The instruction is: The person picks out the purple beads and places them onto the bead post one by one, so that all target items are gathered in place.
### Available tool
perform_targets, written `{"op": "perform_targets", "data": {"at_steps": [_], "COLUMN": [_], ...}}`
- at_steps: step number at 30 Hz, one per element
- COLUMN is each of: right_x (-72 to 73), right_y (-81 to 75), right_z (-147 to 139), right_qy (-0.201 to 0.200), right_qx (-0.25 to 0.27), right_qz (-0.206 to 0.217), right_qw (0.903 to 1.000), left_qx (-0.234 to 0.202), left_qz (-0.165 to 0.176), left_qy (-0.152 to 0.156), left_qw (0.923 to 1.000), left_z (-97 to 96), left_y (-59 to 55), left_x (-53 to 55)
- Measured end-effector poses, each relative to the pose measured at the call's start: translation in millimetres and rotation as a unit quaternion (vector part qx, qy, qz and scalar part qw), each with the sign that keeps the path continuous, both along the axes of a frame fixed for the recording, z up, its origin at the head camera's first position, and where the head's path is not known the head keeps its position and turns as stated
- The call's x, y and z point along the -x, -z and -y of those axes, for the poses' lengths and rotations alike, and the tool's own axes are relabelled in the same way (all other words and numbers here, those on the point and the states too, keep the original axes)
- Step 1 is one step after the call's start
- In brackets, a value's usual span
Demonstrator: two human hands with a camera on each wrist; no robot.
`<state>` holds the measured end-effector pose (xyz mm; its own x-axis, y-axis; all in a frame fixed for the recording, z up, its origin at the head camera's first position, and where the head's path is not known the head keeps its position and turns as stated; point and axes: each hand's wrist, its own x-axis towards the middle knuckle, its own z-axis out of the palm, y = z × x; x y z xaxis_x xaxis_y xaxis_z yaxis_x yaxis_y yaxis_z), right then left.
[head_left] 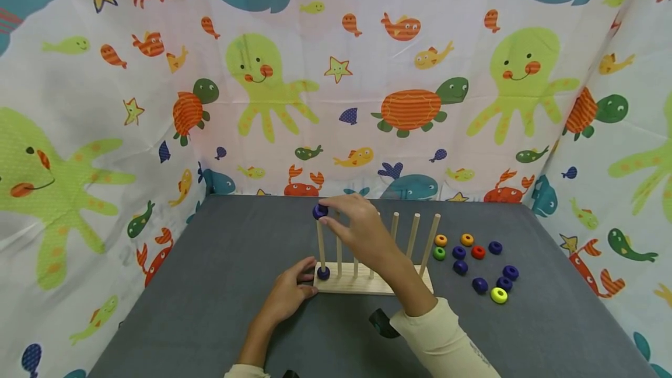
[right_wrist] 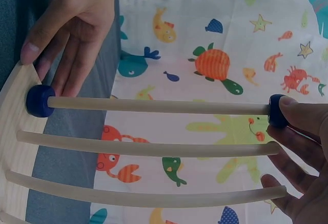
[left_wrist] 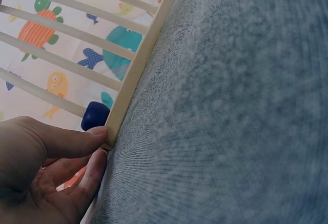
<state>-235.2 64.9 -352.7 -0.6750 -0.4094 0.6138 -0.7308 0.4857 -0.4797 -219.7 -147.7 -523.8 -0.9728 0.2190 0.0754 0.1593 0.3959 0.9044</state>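
Note:
A wooden peg board with a row of upright pegs stands on the grey table. My left hand grips its left end, thumb and fingers pinching the base edge in the left wrist view. One dark blue bead sits at the foot of the leftmost peg. Above it, my right hand pinches a second dark blue bead between thumb and finger at that peg's top. In the right wrist view, the peg's tip meets this bead; how far it enters is hidden.
Right of the board lie several loose beads: dark blue, orange, red, green and yellow. A black object shows beside the right sleeve. A sea-animal print curtain hangs behind the table.

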Motion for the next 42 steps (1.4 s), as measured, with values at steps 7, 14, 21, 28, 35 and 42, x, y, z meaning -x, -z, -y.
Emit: {"op": "perform_targets", "data": {"at_steps": [7, 14, 21, 28, 35, 42], "right_x": [0.6, -2.6, -10.8, -23.9, -35.3, -41.3], "right_y": [-0.6, -3.1, -4.8, -0.9, 11.3, 30.0], "right_z": [0.2, -15.2, -43.4, -76.8, -107.2, -136.4], "right_qy": [0.011, 0.023, 0.057, 0.084, 0.131, 0.173], "right_qx": [-0.020, 0.004, 0.069, 0.126, 0.148, 0.138], "right_qz": [0.018, -0.032, -0.085, -0.104, -0.101, -0.074], "right_qw": [0.9996, 0.9992, 0.9924, 0.9830, 0.9751, 0.9723], "left_qx": [-0.022, -0.036, -0.026, -0.024, -0.036, -0.035], "left_qz": [0.002, 0.001, -0.002, -0.002, 0.004, 0.003], "left_qy": [0.007, 0.008, 0.004, 0.002, 0.000, -0.002], "left_qw": [0.9997, 0.9993, 0.9996, 0.9997, 0.9993, 0.9994], "left_z": [-1.4, -2.8, -2.4, -2.5, -1.4, -1.4], "left_y": [1.0, 0.7, 0.7, 1.3, 2.3, 3.7], "left_x": [-2.3, -3.5, -3.3, -3.5, -1.6, -0.7]}}
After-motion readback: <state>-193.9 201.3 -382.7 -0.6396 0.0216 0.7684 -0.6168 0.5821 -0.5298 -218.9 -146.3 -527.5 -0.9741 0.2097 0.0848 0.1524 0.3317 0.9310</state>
